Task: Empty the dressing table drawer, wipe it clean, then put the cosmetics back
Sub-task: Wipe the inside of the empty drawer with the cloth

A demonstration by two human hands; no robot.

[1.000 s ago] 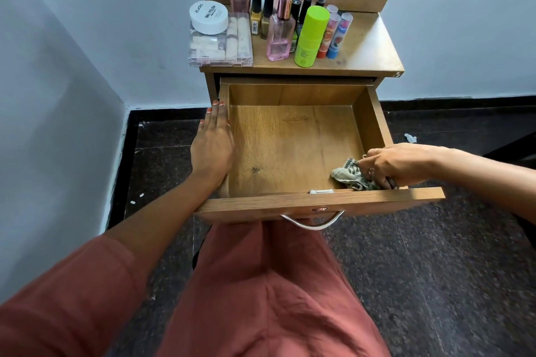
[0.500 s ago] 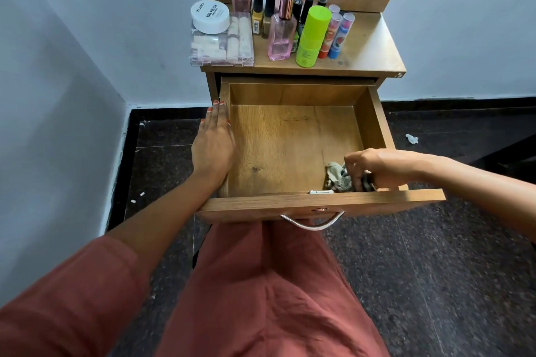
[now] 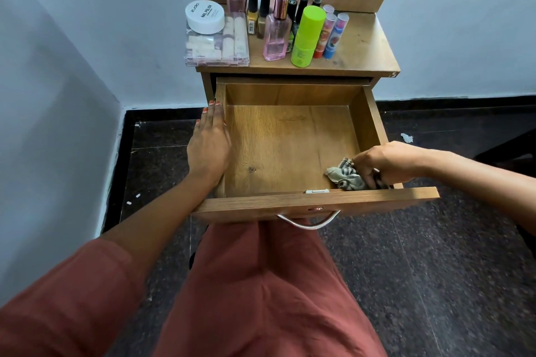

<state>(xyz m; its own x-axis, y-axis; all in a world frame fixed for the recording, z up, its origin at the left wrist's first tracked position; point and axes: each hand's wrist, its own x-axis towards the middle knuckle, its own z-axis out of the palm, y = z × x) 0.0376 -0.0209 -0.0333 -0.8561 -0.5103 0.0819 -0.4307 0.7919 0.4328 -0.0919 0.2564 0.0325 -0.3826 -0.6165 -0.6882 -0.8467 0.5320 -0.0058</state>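
An open brown wooden drawer [image 3: 284, 142] of a small dressing table is seen from above, drawn out over the lap of a seated person dressed in rust-red. The left hand [image 3: 207, 145] is laid flat along the drawer's left wall, its fingers [image 3: 213, 117] held straight and close together, with the red-painted nails pointed toward the back corner. The right hand [image 3: 385, 164] is held over the right wall, and its fingers are curled round a crumpled grey-and-white striped cloth [image 3: 343, 175], which is pressed to the drawer floor in the near right corner, just behind the front panel. Between the two sets of fingers only bare wood is shown. Beyond the left fingertips, up on the wooden tabletop [image 3: 362, 49], the cosmetics are gathered in a cluster: a clear plastic compartment box [image 3: 216, 46] topped by a white round jar [image 3: 205, 17], a pink glass perfume bottle [image 3: 275, 38], a lime-green cylindrical bottle [image 3: 306, 38], and small polish bottles behind. The emptying is judged to be done and the wiping under way. How much of the floor and walls has been wiped cannot be told. The return of the cosmetics is yet to be begun
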